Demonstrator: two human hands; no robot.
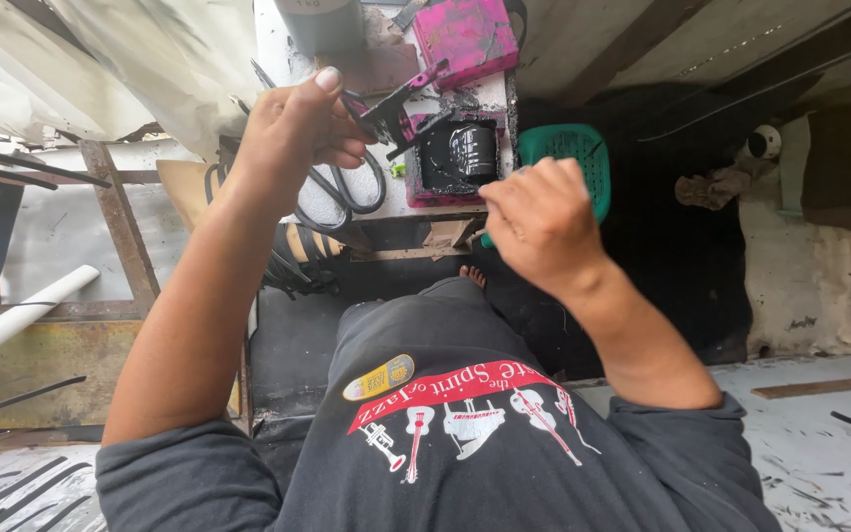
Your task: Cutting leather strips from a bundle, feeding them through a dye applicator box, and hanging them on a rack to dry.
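above the stained tray [424,189], the left hand [293,133] grips a black-smeared pink tool [398,110]; right hand [542,219] is closed, its content hidden; better keep the tool steady over the tray

Dark grey T-shirt [465,463], red banner print, short sleeves.

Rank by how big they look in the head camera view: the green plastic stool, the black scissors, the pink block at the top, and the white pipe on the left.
1. White pipe
2. Green plastic stool, partly hidden
3. Pink block and black scissors look alike; not ranked.
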